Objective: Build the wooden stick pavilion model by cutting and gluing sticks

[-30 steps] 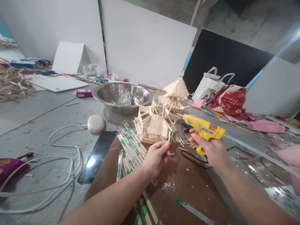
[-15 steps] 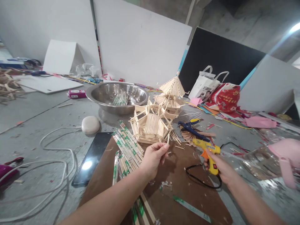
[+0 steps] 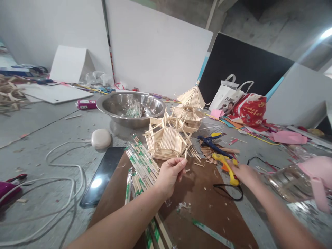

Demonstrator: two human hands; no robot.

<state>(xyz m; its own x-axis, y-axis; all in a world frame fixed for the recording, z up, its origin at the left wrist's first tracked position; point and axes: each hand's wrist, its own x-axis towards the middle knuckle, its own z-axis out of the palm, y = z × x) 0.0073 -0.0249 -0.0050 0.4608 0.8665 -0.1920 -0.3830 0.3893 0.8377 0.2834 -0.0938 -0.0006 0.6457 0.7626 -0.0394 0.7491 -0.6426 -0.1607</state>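
Note:
My left hand (image 3: 169, 174) pinches a short wooden stick (image 3: 186, 153) upright, just in front of a stick-built model (image 3: 168, 136) on the floor. My right hand (image 3: 245, 173) rests on a yellow glue gun (image 3: 225, 162), which lies low on the brown board (image 3: 207, 204), its black cord (image 3: 230, 192) looping beside it. Wrapped chopsticks (image 3: 141, 162) lie in a pile left of my left hand. A second stick model with a pointed roof (image 3: 192, 98) stands behind the first.
A steel bowl (image 3: 131, 109) holds more wrapped sticks. A black phone (image 3: 102, 176), a white round charger (image 3: 101, 138) and white cables (image 3: 59, 180) lie left. Blue pliers (image 3: 212, 143), bags (image 3: 250, 109), pink paper scraps and a clear bottle (image 3: 293, 181) are at right.
My right hand has brought the glue gun down from beside the model to the board at the right. My left hand has kept the stick almost still.

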